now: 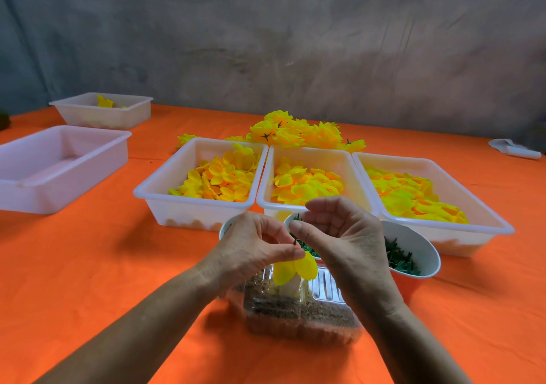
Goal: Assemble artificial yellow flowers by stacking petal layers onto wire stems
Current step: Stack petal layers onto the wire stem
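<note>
Left hand pinches a dark stem tip with yellow petals hanging under its fingers. Right hand, fingers curled, hovers just beside; its grip cannot be told. Beyond both hands: 3 petal trays.

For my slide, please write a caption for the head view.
Left hand pinches a yellow petal layer on a stem while right hand hovers over it.

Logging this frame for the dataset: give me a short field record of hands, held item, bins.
left hand: pinches the dark stem tip above the yellow petals
right hand: fingers curled near the stem, grip unclear
petal trays: three side by side, the middle tray behind the hands
finished flowers: piled behind the trays
green parts: in a white bowl at right
</note>
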The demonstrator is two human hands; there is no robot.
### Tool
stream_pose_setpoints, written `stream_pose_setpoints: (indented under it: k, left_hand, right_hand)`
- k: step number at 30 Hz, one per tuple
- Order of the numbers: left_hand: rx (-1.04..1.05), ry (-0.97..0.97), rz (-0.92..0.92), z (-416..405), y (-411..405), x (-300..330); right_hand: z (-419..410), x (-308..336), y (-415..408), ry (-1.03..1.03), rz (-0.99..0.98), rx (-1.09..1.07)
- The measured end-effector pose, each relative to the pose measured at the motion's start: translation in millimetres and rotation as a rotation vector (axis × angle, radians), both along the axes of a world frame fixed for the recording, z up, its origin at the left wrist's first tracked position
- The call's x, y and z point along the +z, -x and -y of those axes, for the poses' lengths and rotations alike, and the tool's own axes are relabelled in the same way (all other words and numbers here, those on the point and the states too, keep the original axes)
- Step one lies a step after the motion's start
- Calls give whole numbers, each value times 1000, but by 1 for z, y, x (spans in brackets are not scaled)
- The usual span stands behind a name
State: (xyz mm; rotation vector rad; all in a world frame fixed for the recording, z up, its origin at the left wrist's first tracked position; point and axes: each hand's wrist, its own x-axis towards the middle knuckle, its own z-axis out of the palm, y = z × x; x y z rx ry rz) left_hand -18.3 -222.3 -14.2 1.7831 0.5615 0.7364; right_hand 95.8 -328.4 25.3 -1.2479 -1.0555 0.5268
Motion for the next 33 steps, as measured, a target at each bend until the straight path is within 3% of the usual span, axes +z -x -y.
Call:
stream_pose_setpoints:
  k: [21, 33]
  left_hand:
    - [44, 59, -42, 11, 7, 12]
    - [84, -19, 4, 19, 21, 16]
  right_hand:
    - [2, -14, -4, -7, 90, 46]
    - [4, -27, -4, 61, -39, 75]
